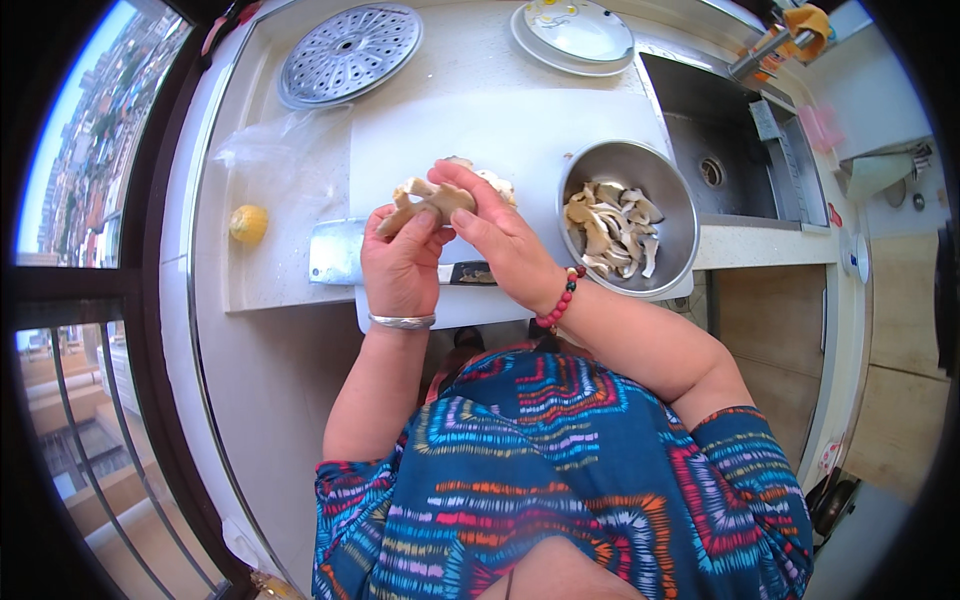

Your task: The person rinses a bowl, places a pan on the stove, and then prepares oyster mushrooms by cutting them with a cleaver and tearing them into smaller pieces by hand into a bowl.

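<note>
My left hand (pixel 409 255) grips a pale oyster mushroom (pixel 427 201) between thumb and fingers, above a white cutting board (pixel 420 127). My right hand (pixel 499 236) has its thumb and fingers around the mushroom's right end. Partly hidden behind the right fingers, more whitish mushroom pieces (pixel 499 184) lie on the board. Below both hands rests a cleaver (pixel 335 253), its wide blade to the left and its dark handle (pixel 474 274) towards the right wrist. To the right, a stainless steel bowl (pixel 679 225) holds torn mushroom strips (pixel 611 229).
A yellow round object (pixel 249 224) and a clear plastic bag (pixel 274 150) are at left. Behind them lies a perforated metal steamer plate (pixel 349 49). Stacked plates (pixel 577 34) stand at the back, beside a sink (pixel 709 135) with a faucet (pixel 761 56). The counter's front edge runs below the board.
</note>
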Demonstrator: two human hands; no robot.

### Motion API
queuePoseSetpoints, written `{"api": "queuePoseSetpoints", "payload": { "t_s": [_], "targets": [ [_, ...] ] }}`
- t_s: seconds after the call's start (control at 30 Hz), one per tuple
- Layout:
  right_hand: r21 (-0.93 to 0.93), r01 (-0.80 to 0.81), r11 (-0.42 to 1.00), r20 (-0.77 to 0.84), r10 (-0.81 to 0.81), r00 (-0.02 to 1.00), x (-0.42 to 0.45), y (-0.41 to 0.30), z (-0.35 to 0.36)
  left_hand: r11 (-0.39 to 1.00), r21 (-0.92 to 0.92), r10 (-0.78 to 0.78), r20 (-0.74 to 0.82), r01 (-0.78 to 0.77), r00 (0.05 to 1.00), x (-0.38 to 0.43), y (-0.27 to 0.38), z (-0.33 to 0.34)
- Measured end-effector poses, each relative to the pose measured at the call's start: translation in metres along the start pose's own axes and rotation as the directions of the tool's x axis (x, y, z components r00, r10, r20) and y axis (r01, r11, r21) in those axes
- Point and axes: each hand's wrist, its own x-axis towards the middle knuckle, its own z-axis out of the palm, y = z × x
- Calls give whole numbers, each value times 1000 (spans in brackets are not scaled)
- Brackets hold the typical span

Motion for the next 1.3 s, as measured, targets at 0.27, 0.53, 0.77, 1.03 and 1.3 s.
{"api": "queuePoseSetpoints", "payload": {
  "t_s": [0.27, 0.53, 0.77, 1.03, 1.3],
  "targets": [
    [-938, 299, 178, 336, 240, 911, -28, 33, -8, 922, 384, 14, -168, 52, 986, -20, 65, -81],
    [-909, 156, 387, 287, 308, 907, -17, 27, -4, 897, 421, -39, -224, 133, 974, -30, 82, -126],
    [-654, -202, 729, 163, 397, 903, -29, 0, -20, 835, 473, -165, -272, 281, 948, -15, 56, -114],
    [-578, -355, 734, 92, 491, 866, -51, -18, -34, 483, 813, -277, -211, 325, 938, 20, 11, -85],
    [-557, -369, 744, 48, 473, 880, -63, 1, -45, 461, 828, -254, -220, 318, 942, 23, 10, -82]
  ]
}}
